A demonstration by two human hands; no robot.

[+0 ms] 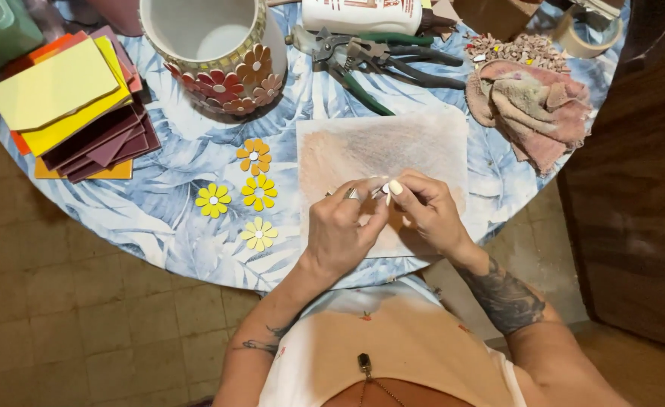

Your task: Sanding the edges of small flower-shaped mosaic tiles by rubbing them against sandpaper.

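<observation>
My left hand [342, 224] and my right hand [427, 211] meet over a stained white paper sheet [393, 147] on a round table. Between their fingertips they pinch one tiny white piece [385, 188], too small to make out. The left hand wears a ring. Left of the sheet lie several flower shapes made of small tiles, one orange [254, 156] and three yellow [259, 191], [213, 200], [258, 234]. Further back stands a white pot [204, 34] with red and orange tile flowers stuck on its side.
A blue leaf-print cloth [159, 203] covers the table. Stacked yellow, orange and maroon tile sheets [76, 105] lie at left. Green-handled nippers [370, 60], a white glue bottle [363, 13], a pink rag [532, 105], loose tile chips [517, 49] and a tape roll [585, 34] sit at the back.
</observation>
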